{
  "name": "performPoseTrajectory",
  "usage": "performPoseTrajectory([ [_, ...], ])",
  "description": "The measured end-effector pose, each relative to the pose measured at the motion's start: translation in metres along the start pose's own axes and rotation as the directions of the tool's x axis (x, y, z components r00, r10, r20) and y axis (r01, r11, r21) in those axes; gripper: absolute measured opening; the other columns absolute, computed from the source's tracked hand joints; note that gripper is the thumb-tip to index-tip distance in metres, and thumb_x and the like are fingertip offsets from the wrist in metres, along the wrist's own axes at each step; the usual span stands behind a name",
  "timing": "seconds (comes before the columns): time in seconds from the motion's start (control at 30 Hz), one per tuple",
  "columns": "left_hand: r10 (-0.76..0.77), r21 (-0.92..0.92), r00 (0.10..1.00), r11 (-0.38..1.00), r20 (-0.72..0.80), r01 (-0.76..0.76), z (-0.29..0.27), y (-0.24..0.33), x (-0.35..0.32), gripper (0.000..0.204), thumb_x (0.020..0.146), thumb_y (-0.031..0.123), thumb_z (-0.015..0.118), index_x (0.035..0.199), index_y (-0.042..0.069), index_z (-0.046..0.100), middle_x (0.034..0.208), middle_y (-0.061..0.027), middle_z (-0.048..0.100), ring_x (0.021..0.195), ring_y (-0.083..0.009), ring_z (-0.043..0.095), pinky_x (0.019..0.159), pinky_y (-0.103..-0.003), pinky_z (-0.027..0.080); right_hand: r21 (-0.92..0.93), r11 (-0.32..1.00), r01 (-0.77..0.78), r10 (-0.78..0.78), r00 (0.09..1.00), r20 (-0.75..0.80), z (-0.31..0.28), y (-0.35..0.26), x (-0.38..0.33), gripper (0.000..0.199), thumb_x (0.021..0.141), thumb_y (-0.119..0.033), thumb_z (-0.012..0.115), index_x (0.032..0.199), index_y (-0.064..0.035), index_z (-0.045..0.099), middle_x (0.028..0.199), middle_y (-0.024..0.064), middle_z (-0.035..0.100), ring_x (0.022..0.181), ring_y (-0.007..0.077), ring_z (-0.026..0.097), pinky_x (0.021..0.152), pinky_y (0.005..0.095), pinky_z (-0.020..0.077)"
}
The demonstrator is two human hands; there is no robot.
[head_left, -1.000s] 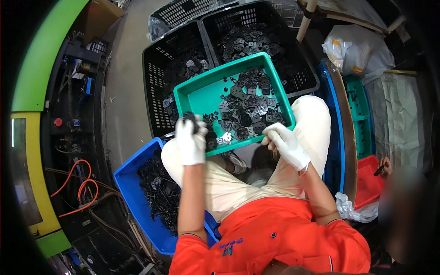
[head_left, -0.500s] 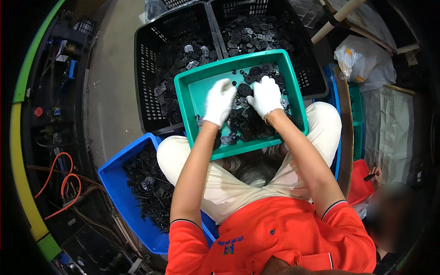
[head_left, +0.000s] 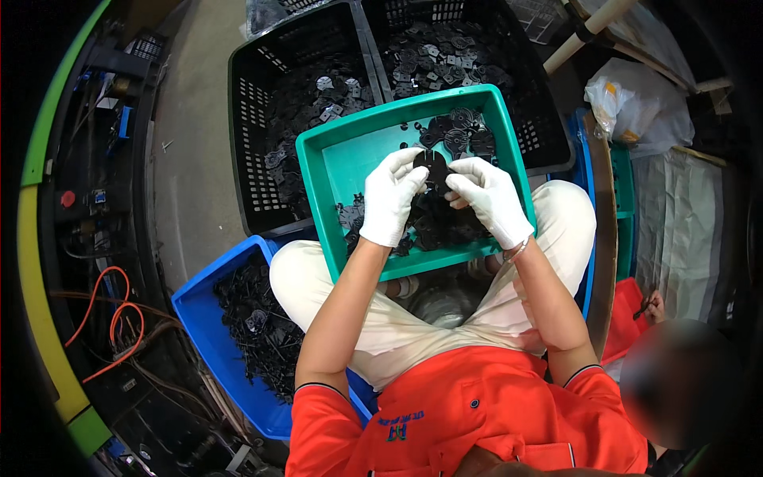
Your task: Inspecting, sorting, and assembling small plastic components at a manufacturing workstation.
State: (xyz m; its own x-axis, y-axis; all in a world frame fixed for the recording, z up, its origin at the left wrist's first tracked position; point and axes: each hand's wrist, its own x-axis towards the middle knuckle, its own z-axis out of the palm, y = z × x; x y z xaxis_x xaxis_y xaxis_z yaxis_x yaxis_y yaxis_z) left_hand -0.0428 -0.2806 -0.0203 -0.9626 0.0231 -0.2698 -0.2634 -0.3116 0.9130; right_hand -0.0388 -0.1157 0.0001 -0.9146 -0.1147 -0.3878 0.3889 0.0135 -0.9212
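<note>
Both my hands wear white gloves and are raised over a green tray (head_left: 338, 163) that rests on my lap. Between thumb and fingers, my left hand (head_left: 388, 200) pinches the left edge of a flat, round black plate (head_left: 431, 169). At the plate's right edge, my right hand (head_left: 494, 199) is closed, its thumb and fingertips against the rim. Loose black parts (head_left: 457, 131) are heaped in the tray's right side and far right corner. A smaller pile (head_left: 350, 216) lies by its left wall, partly behind my left hand.
Beyond the tray stand two black perforated crates (head_left: 248, 135) of black parts. A blue bin (head_left: 230, 385) with thin dark pieces is at my left. Machinery with an orange hose (head_left: 141, 326) lines the far left. At right, another person's hand (head_left: 655, 307) is beside a red tray (head_left: 622, 314).
Both hands have drawn nearer to me and turned to face each other. The round black plate is now held up between them, where before they were reaching among the tray's parts.
</note>
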Motion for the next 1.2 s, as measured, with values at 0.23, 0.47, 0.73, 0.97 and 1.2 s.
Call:
performPoseTrajectory([
  [0.23,-0.03,0.033,0.997,0.999,-0.065,0.032,-0.001,-0.013,0.005,0.028,0.093,0.024,0.057,0.102,-0.002,0.061,0.09,-0.0063,0.062,0.068,-0.0076,0.053,0.056,-0.021,0.043,-0.456,0.881,0.124,-0.083,0.991,0.109,-0.004,0.001,-0.013,0.022,0.081,-0.017,0.067,0.092,-0.0001,0.058,0.07,0.0163,0.059,0.062,0.0254,0.062,0.059,0.0346,0.0464],
  [0.47,-0.106,-0.05,0.99,0.994,-0.098,0.101,-0.029,-0.026,0.024,0.025,0.096,0.019,0.053,0.107,-0.003,0.058,0.097,-0.0127,0.064,0.075,-0.013,0.06,0.061,-0.024,0.048,-0.037,0.984,0.173,-0.176,0.982,-0.075,-0.047,-0.04,0.076,0.029,0.092,-0.026,0.056,0.102,0.0008,0.059,0.077,0.0037,0.061,0.065,0.008,0.055,0.059,0.0222,0.0475],
  [0.73,-0.107,0.213,0.991,0.969,-0.078,0.122,-0.016,-0.034,0.019,0.026,0.095,0.018,0.053,0.114,0.0,0.059,0.106,-0.0101,0.065,0.084,-0.0126,0.062,0.071,-0.024,0.051,-0.968,0.036,0.249,-0.454,0.867,0.206,-0.01,0.025,0.094,0.015,0.088,-0.015,0.048,0.093,-0.0049,0.058,0.099,0.0208,0.054,0.085,0.0326,0.063,0.071,0.0427,0.0529],
  [0.97,-0.091,0.249,0.995,0.963,-0.049,0.1,-0.01,-0.032,0.019,0.031,0.097,0.02,0.048,0.119,0.001,0.057,0.111,-0.0115,0.063,0.088,-0.0121,0.06,0.073,-0.024,0.049,-0.892,0.199,0.406,-0.31,0.889,0.336,-0.013,0.003,0.078,0.027,0.077,-0.015,0.068,0.096,-0.0076,0.051,0.093,0.0177,0.06,0.079,0.0331,0.062,0.068,0.04,0.0493],
  [1.2,-0.172,-0.551,0.839,0.683,0.515,0.479,-0.006,-0.012,0.005,0.038,0.094,0.023,0.056,0.126,0.003,0.049,0.108,-0.0115,0.062,0.088,-0.0165,0.06,0.068,-0.026,0.05,0.056,0.972,0.227,-0.231,0.9,0.369,-0.013,-0.035,0.049,0.018,0.085,-0.007,0.059,0.102,-0.0047,0.053,0.091,0.0009,0.057,0.078,0.0062,0.053,0.073,0.0225,0.0454],
])
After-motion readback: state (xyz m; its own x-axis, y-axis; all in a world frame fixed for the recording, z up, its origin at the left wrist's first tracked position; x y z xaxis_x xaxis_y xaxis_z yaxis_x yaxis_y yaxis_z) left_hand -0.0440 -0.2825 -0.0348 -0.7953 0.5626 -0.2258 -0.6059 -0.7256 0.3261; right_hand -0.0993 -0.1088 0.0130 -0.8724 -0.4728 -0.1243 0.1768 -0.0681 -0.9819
